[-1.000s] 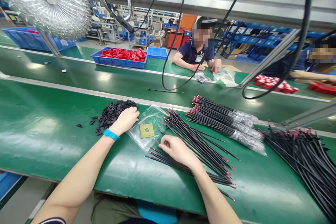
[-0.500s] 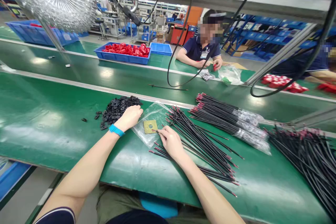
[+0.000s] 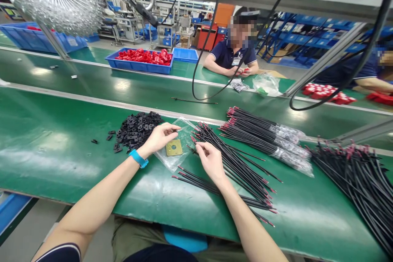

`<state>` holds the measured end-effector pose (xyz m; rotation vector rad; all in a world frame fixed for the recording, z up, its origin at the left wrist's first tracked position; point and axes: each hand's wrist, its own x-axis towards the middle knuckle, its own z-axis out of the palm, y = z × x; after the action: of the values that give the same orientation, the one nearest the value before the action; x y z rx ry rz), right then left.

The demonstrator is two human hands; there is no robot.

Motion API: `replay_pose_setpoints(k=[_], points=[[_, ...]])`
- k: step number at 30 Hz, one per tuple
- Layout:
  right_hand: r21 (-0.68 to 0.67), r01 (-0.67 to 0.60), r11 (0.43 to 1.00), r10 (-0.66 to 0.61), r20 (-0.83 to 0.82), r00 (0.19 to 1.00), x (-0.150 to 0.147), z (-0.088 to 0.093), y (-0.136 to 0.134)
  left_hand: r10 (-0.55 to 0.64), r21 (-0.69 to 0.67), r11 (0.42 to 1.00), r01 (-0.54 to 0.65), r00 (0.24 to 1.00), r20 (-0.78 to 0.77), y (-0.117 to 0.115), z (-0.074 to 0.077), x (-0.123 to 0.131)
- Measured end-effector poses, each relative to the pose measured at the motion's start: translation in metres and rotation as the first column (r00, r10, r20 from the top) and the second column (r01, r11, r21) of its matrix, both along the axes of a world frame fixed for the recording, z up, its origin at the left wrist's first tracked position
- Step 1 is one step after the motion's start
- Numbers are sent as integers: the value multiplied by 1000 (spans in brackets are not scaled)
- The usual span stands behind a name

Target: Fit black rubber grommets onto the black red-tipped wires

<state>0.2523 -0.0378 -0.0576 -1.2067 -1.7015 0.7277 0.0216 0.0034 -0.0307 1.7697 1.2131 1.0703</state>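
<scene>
My left hand (image 3: pixel 163 136), a blue band on its wrist, is over the edge of a clear plastic bag (image 3: pixel 168 163). Its thumb and fingers are pinched together; whatever may be between them is too small to make out. To its left lies a heap of small black plastic clips (image 3: pixel 135 129). On the bag rests a square yellowish plate (image 3: pixel 174 147) with a round hole. My right hand (image 3: pixel 210 159) is closed on a thin black cable (image 3: pixel 190 147), its end poking out left of the fingertips. Loose black cables with red-and-bare ends (image 3: pixel 242 163) lie beneath and beside this hand.
Bagged cable bundles (image 3: pixel 267 135) and a larger cable pile (image 3: pixel 353 180) lie to the right. Behind are a blue tray of red parts (image 3: pixel 139 67) and a co-worker (image 3: pixel 235 55) handling red parts. A black cable loop (image 3: pixel 194 84) hangs overhead.
My left hand has left the edge of the clip heap and moved right over the bag. My right hand has drawn slightly right and up with the cable, away from the plate.
</scene>
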Motion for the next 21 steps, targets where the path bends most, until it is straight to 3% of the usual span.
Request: replay_pose_setpoints(k=[2, 4, 14, 17, 21], points=[[-127, -62, 990, 50, -101, 994, 0, 2, 1, -67, -197, 974, 109, 976, 208, -5, -1, 9], [-194, -118, 974, 89, -156, 984, -2, 3, 1, -87, -308, 930, 199, 935, 343, -9, -2, 15], [-193, -160, 968, 130, -161, 978, -3, 1, 0, -156, -290, 909, 298, 891, 426, -16, -7, 23], [-91, -128, 988, 125, -41, 991, -3, 3, -3, -183, -247, 925, 287, 911, 370, -19, -4, 26], [241, -61, 969, -2, 254, 967, -3, 6, -9, -131, -306, 919, 249, 924, 358, -23, -5, 31]])
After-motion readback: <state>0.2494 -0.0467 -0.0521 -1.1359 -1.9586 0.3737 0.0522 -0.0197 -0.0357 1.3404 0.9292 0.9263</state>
